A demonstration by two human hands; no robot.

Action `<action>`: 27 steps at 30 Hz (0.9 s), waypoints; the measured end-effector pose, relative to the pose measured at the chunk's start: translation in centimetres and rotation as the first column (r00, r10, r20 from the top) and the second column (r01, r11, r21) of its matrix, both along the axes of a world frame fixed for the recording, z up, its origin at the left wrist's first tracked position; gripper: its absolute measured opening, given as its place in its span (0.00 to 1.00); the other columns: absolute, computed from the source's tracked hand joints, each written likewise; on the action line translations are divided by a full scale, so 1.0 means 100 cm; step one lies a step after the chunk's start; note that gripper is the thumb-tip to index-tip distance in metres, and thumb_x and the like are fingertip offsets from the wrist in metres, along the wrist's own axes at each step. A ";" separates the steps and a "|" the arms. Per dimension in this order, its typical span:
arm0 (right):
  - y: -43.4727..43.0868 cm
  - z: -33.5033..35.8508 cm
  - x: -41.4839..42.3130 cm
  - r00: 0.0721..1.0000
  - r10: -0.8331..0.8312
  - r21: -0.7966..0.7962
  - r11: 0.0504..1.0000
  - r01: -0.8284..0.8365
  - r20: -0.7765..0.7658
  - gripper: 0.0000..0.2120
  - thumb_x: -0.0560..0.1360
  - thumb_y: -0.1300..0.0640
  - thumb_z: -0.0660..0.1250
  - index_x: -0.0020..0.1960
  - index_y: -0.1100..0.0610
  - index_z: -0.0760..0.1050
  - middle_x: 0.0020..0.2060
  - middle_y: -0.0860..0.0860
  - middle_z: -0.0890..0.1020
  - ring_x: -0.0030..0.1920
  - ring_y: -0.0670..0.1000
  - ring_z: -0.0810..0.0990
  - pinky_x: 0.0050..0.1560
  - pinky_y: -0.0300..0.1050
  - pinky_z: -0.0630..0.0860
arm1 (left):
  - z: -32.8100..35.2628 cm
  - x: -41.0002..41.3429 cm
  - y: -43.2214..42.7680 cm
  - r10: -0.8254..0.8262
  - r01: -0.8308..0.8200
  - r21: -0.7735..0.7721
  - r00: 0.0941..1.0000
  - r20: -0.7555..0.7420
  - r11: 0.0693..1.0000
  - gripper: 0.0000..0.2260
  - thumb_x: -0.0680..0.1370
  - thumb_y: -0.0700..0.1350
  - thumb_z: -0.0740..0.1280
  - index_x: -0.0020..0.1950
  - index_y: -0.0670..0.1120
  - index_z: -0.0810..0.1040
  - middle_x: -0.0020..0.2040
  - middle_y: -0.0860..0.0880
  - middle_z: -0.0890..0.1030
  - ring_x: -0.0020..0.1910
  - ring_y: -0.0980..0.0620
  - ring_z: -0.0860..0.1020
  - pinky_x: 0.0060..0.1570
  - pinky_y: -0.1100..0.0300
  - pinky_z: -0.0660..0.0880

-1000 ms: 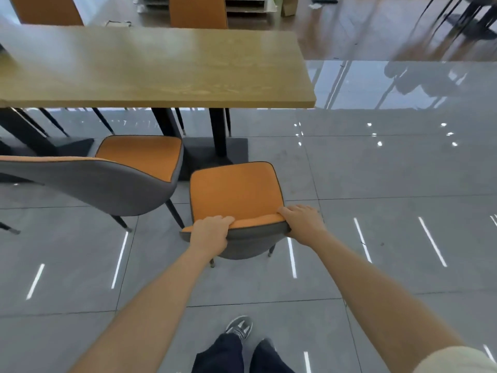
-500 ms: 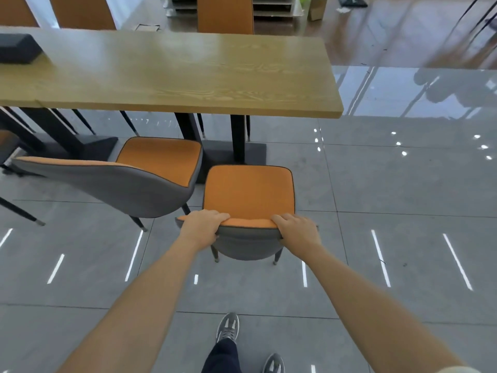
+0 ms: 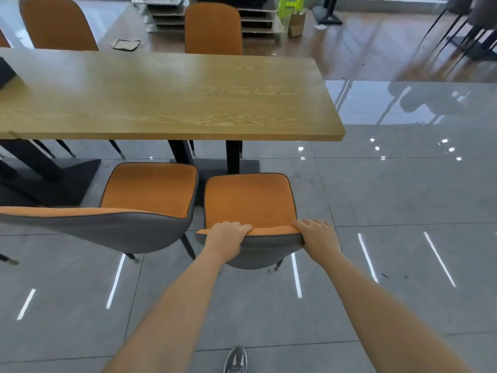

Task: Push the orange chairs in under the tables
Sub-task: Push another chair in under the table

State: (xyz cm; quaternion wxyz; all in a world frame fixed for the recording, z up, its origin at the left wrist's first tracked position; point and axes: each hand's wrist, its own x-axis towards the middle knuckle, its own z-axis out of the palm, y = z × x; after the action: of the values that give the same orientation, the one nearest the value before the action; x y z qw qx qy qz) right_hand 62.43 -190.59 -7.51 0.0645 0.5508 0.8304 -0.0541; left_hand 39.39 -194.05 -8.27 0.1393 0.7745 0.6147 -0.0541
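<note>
An orange chair (image 3: 248, 200) with a grey back stands on the floor in front of the wooden table (image 3: 166, 100), its seat just short of the table's near edge. My left hand (image 3: 227, 236) grips the left end of its backrest top, fingers curled over the rim. My right hand (image 3: 317, 234) grips the right end the same way. A second orange chair (image 3: 150, 188) stands close on its left, seat also out from under the table.
Black table legs and base plates (image 3: 232, 160) stand under the table just ahead of both seats. Two more orange chairs (image 3: 213, 29) stand at the table's far side. A black object (image 3: 5, 72) lies on the tabletop at left. Stacked trays and dark chairs are at the back.
The chair in my hands has turned square to the table and moved toward it, now beside the left chair. I have stepped forward with it; both hands keep their grip.
</note>
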 end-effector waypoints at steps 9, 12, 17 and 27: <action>0.014 0.002 -0.034 0.999 -0.002 -0.019 1.000 0.001 -0.043 0.16 0.78 0.60 0.59 0.64 0.50 0.69 0.58 0.50 0.79 0.58 0.54 0.76 0.60 0.47 0.69 | 0.002 -0.039 0.025 -0.037 0.037 0.009 0.999 -0.033 0.999 0.21 0.76 0.43 0.64 0.69 0.51 0.67 0.60 0.47 0.78 0.56 0.45 0.77 0.51 0.52 0.75; 0.017 0.004 -0.045 0.999 -0.015 -0.021 1.000 0.014 -0.037 0.15 0.77 0.62 0.59 0.63 0.51 0.70 0.57 0.50 0.79 0.57 0.55 0.77 0.58 0.48 0.70 | 0.004 -0.049 0.032 -0.042 0.043 0.019 0.998 -0.045 0.999 0.21 0.76 0.44 0.64 0.69 0.52 0.67 0.60 0.48 0.78 0.56 0.46 0.77 0.53 0.53 0.76; 0.014 0.001 -0.059 0.999 -0.019 -0.034 0.999 0.018 -0.032 0.15 0.76 0.63 0.59 0.62 0.52 0.69 0.56 0.52 0.78 0.56 0.57 0.77 0.57 0.49 0.70 | 0.002 -0.062 0.033 -0.044 0.045 0.018 0.997 -0.055 0.999 0.21 0.76 0.44 0.65 0.69 0.52 0.67 0.61 0.49 0.78 0.57 0.46 0.77 0.53 0.53 0.73; 0.008 0.003 -0.064 0.995 -0.088 -0.055 0.995 0.085 -0.049 0.12 0.75 0.62 0.63 0.58 0.55 0.70 0.53 0.53 0.79 0.55 0.57 0.75 0.58 0.50 0.70 | 0.005 -0.059 0.027 0.034 -0.031 0.030 0.994 -0.103 0.999 0.20 0.76 0.45 0.66 0.67 0.50 0.68 0.59 0.48 0.78 0.58 0.47 0.76 0.54 0.54 0.72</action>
State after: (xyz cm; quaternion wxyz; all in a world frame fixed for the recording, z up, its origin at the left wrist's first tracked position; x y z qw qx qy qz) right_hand 55.98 -189.78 -7.20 0.0553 0.5829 0.8053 -0.0929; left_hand 33.51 -191.32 -7.78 0.0970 0.7623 0.6345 -0.0830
